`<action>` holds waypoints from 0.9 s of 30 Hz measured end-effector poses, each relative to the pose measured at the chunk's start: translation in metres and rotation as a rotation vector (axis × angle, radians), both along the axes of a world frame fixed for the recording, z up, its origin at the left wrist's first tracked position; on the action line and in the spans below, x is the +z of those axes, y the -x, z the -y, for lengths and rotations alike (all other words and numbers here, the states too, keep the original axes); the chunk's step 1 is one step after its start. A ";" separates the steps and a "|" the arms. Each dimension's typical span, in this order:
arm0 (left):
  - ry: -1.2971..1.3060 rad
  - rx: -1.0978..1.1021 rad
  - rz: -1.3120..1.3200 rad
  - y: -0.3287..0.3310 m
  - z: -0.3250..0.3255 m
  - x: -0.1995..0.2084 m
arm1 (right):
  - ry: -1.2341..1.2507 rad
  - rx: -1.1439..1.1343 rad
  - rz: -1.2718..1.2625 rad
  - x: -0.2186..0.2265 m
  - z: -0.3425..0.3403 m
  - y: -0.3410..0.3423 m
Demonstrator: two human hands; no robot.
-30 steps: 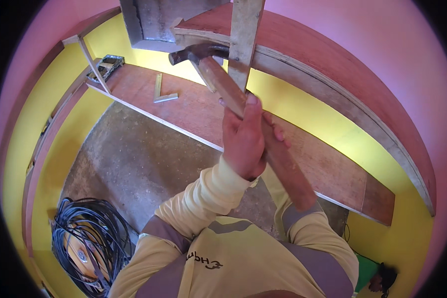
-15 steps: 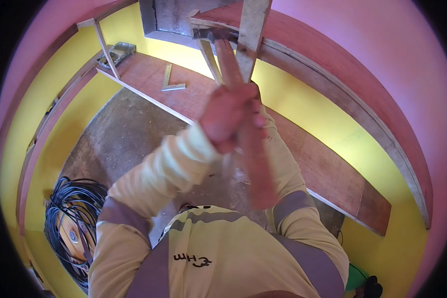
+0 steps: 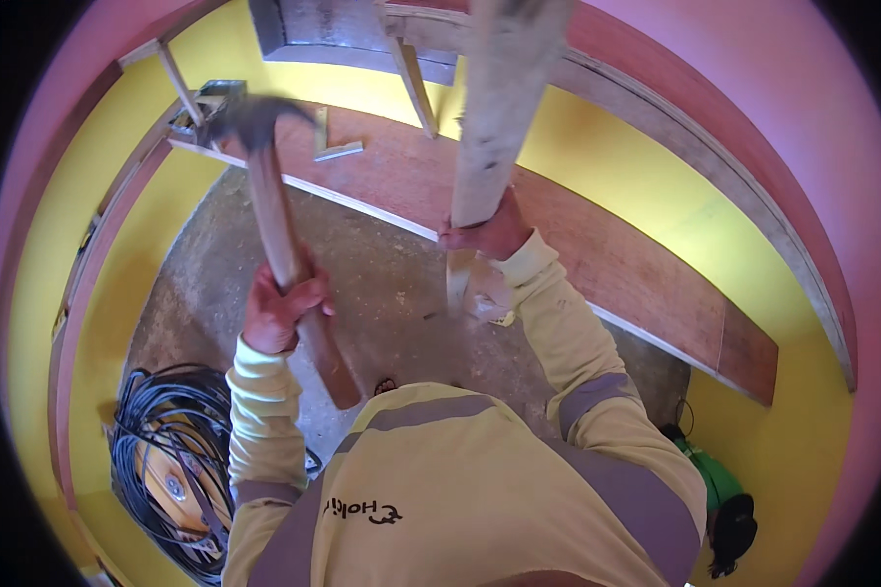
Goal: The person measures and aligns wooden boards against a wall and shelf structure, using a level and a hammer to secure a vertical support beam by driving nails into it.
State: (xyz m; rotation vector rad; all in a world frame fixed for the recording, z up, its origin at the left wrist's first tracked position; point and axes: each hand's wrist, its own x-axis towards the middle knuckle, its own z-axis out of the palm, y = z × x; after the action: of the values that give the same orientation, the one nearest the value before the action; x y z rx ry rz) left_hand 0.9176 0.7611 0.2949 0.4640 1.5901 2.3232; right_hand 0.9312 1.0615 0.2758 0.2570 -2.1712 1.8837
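My left hand (image 3: 282, 305) is wrapped round the wooden handle of a claw hammer (image 3: 272, 215). The hammer stands head up, and its metal head overlaps the far shelf in view without my being able to tell the distance. Lower on the handle, the butt end sticks out below my fist. My right hand (image 3: 497, 235) grips a long pale wooden board (image 3: 499, 127) near its lower end. That board rises toward the top edge of the picture, where its upper end is cut off.
A carpenter's square (image 3: 341, 152) lies on the reddish lower shelf (image 3: 607, 264). Beyond the hammer head is a tray-like box (image 3: 227, 90). An upper shelf curves along the right wall. Coiled black cable (image 3: 166, 421) sits at lower left; a green object (image 3: 717, 479) is at lower right.
The hammer in my left hand has swung left and down, away from the board and upper shelf. My right hand, hidden before behind the left, now shows on the board, which leans differently.
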 end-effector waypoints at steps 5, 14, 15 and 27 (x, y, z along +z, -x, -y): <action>0.571 0.294 -0.161 0.005 0.007 -0.041 | 0.205 -0.372 -0.459 0.050 -0.008 -0.047; -0.226 -0.764 -0.176 0.011 -0.039 0.006 | -0.420 -1.272 -0.800 0.216 0.048 -0.122; -0.223 -0.797 -0.165 0.010 -0.042 -0.003 | -0.431 -1.305 -0.786 0.217 0.047 -0.129; -0.335 -0.738 0.122 -0.043 -0.116 0.009 | 0.069 -0.942 -0.805 0.199 -0.073 -0.329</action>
State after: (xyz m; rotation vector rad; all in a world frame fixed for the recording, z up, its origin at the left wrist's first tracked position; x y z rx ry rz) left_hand 0.9609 0.8774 0.3036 0.8021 0.7709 1.9655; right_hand 1.2598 1.1342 0.4745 -0.0392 -1.2984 1.0376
